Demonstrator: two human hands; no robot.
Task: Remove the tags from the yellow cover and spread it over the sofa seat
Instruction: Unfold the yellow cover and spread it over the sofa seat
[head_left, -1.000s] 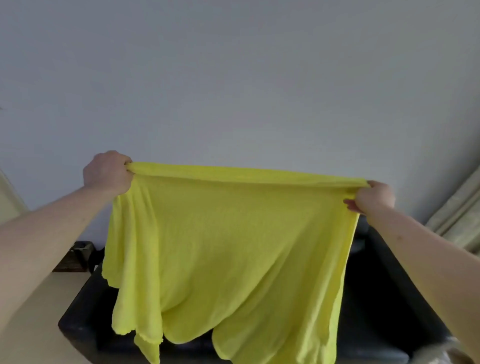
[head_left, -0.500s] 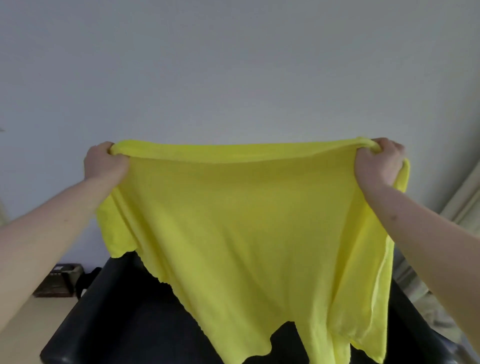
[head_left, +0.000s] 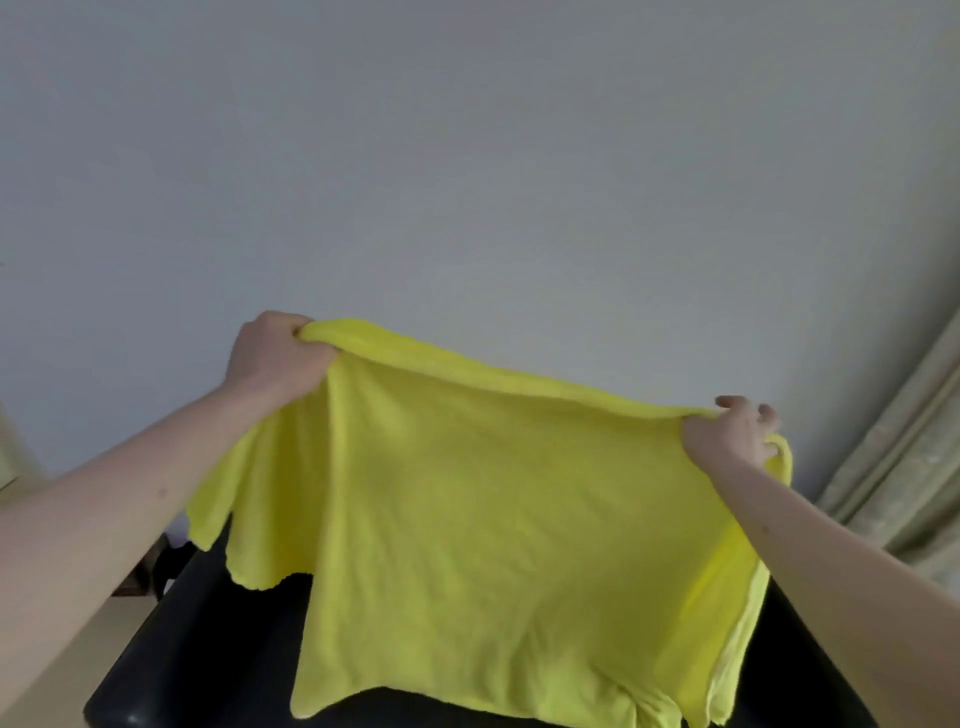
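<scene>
Both hands, left hand (head_left: 278, 358) and right hand (head_left: 735, 434), grip the soft yellow cover (head_left: 493, 509) (fleecy, rumpled).

One yellow cover (head_left: 483, 499), two hands, one black sofa (head_left: 208, 639), perhaps one curtain (head_left: 904, 467).

Both arms outstretched, left hand (head_left: 275, 358) raised higher, right hand (head_left: 735, 434) lower; each grip clenched

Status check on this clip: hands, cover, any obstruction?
Left hand and right hand grip yellow cover by its top edge. Cover hangs above black sofa, not yet laid. No tags or obstruction visible.
</scene>
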